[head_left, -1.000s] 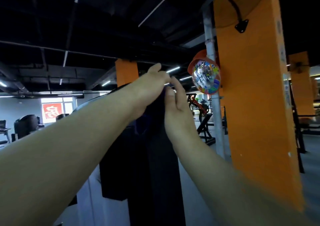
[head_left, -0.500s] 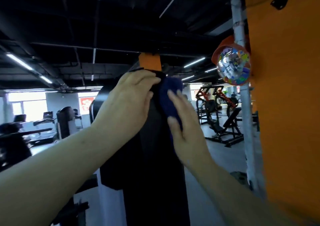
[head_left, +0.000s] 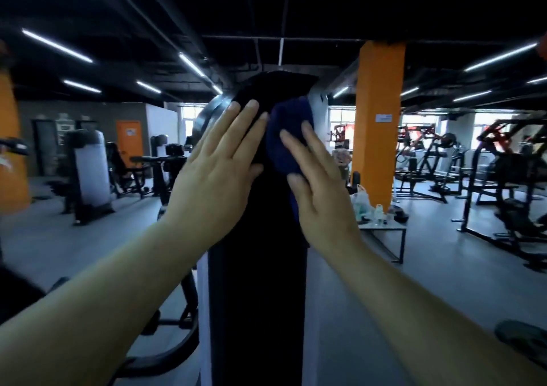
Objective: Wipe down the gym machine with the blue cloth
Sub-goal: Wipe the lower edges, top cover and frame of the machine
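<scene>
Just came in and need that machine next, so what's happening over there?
A person is wiping down the tall black gym machine. The right hand presses a blue cloth flat against the machine's upper part, fingers straight. The left hand lies flat on the machine beside it, near the top, holding nothing. Only the upper part is under the cloth now.

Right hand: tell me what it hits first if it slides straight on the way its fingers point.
The right hand points up and slightly left, so it would likely ride further over the blue cloth, then meet the dark machine's top edge; depth is unclear.
</scene>
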A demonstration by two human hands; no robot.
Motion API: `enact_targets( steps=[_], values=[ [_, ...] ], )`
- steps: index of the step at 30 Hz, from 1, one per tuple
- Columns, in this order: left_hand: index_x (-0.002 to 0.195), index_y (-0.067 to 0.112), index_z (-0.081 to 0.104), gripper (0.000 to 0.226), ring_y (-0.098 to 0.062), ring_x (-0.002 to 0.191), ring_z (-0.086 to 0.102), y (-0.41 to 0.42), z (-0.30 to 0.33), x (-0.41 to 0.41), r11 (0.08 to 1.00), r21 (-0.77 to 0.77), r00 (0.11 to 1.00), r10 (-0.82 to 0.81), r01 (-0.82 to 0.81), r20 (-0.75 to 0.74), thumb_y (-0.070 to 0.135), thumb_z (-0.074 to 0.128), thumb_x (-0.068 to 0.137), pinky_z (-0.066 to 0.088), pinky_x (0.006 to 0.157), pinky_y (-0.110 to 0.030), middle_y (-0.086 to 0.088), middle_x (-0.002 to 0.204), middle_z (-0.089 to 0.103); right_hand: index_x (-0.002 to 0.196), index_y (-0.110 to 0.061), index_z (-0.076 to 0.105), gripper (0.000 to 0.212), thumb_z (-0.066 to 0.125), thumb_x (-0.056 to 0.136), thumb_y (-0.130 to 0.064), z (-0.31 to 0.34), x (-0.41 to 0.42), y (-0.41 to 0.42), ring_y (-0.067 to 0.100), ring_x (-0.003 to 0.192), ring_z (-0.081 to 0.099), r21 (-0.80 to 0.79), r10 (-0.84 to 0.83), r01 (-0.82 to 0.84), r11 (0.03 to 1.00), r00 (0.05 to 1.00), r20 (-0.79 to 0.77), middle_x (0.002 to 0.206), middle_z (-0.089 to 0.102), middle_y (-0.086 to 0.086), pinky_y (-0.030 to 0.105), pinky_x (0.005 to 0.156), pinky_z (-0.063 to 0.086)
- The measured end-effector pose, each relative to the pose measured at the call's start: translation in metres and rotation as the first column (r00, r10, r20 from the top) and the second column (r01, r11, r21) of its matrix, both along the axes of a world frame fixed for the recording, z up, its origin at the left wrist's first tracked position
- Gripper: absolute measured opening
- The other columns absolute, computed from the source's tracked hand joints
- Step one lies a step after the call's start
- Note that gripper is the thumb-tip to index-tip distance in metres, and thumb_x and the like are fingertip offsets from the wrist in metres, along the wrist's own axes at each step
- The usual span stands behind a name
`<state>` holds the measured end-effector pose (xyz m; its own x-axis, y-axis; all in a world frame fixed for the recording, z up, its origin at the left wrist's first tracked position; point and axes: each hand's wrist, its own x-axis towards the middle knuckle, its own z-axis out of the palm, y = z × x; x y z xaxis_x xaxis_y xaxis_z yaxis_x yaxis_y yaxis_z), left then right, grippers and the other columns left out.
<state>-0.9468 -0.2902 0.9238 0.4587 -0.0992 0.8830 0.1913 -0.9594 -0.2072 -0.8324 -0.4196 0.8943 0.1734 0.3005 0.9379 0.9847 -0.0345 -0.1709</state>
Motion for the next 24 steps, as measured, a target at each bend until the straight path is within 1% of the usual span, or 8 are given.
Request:
enact_targets(
  steps=[3, 6, 9, 11, 13, 17, 22, 24],
  values=[
    [0.155, 0.008, 0.014, 0.081, -0.026, 0.151, 0.004, -0.006, 0.003, -0.006, 0.995, 0.034, 0.990, 0.100, -0.097, -0.099, 0.042, 0.048, 0.089, 0.012, 0.122, -0.044, -0.010, 0.163, 0.008, 0.151, -0.025, 0.036, 0.053, 0.045, 0.102, -0.007, -0.008, -0.001, 0.003, 0.005, 0.148, 0.013, 0.034, 0.042, -0.042, 0.999, 0.999, -0.024, 0.162, 0.018, -0.007, 0.029, 0.122, 0.016],
    [0.156, 0.010, 0.005, 0.099, -0.026, 0.151, -0.004, -0.010, 0.001, -0.008, 0.984, 0.046, 0.971, 0.178, -0.173, -0.159, 0.053, 0.049, 0.080, 0.006, 0.123, -0.044, -0.009, 0.164, -0.002, 0.149, -0.021, 0.039, 0.050, 0.043, 0.101, -0.008, -0.069, -0.005, 0.003, 0.012, 0.150, 0.016, 0.071, 0.056, -0.052, 0.996, 0.997, -0.058, 0.161, 0.021, -0.004, 0.031, 0.122, 0.017],
    [0.155, 0.007, 0.013, 0.102, -0.030, 0.151, 0.005, -0.015, 0.003, -0.010, 0.978, 0.041, 0.964, 0.209, -0.205, -0.162, 0.052, 0.055, 0.074, 0.011, 0.122, -0.048, -0.013, 0.163, 0.007, 0.147, -0.022, 0.042, 0.047, 0.041, 0.101, -0.014, -0.094, -0.004, 0.006, 0.018, 0.149, 0.021, 0.091, 0.069, -0.064, 0.994, 0.996, -0.051, 0.161, 0.024, -0.006, 0.037, 0.120, 0.023],
    [0.147, 0.005, 0.038, 0.094, -0.033, 0.141, 0.034, -0.017, 0.018, -0.012, 0.966, 0.100, 0.963, 0.249, -0.238, -0.107, 0.047, 0.070, 0.069, 0.026, 0.117, -0.047, -0.015, 0.152, 0.036, 0.146, -0.026, 0.043, 0.047, 0.040, 0.100, -0.017, -0.067, -0.005, 0.009, 0.015, 0.148, 0.021, 0.105, 0.082, -0.075, 0.992, 0.994, -0.072, 0.160, 0.024, -0.009, 0.033, 0.120, 0.022],
    [0.128, 0.013, 0.056, 0.067, -0.029, 0.121, 0.052, -0.018, 0.044, -0.014, 0.966, 0.124, 0.972, 0.233, -0.228, -0.025, 0.038, 0.080, 0.071, 0.036, 0.103, -0.041, -0.008, 0.130, 0.055, 0.146, -0.033, 0.041, 0.048, 0.041, 0.100, -0.018, -0.024, -0.008, 0.009, 0.007, 0.148, 0.018, 0.107, 0.074, -0.065, 0.992, 0.994, -0.080, 0.159, 0.021, -0.015, 0.022, 0.119, 0.019],
    [0.140, 0.025, 0.045, 0.062, -0.017, 0.132, 0.038, -0.019, 0.089, -0.011, 0.993, -0.014, 0.986, 0.113, -0.116, -0.124, 0.041, 0.069, 0.085, 0.036, 0.107, -0.035, 0.006, 0.143, 0.041, 0.143, -0.048, 0.038, 0.050, 0.044, 0.103, -0.017, 0.035, -0.004, 0.007, -0.012, 0.141, 0.016, 0.111, 0.099, -0.085, 0.990, 0.986, -0.132, 0.155, 0.019, -0.031, 0.016, 0.110, 0.022],
    [0.127, 0.029, 0.048, 0.047, -0.012, 0.121, 0.047, -0.021, 0.106, -0.005, 0.962, 0.142, 0.946, 0.258, -0.233, -0.197, 0.052, 0.060, 0.088, 0.042, 0.093, -0.030, 0.010, 0.128, 0.052, 0.145, -0.039, 0.040, 0.043, 0.043, 0.103, -0.030, 0.030, -0.003, 0.010, -0.006, 0.144, 0.017, 0.096, 0.047, -0.049, 0.994, 0.999, 0.023, 0.157, 0.020, -0.025, 0.015, 0.113, 0.020],
    [0.131, 0.031, 0.046, 0.053, -0.012, 0.122, 0.047, -0.024, 0.114, -0.004, 0.951, 0.140, 0.926, 0.303, -0.277, -0.226, 0.054, 0.061, 0.086, 0.043, 0.096, -0.031, 0.010, 0.131, 0.051, 0.141, -0.037, 0.046, 0.040, 0.044, 0.104, -0.024, 0.051, 0.017, 0.008, -0.014, 0.137, 0.024, 0.110, 0.123, -0.120, 0.987, 0.992, -0.021, 0.153, 0.028, -0.025, 0.008, 0.108, 0.021]
  ],
)
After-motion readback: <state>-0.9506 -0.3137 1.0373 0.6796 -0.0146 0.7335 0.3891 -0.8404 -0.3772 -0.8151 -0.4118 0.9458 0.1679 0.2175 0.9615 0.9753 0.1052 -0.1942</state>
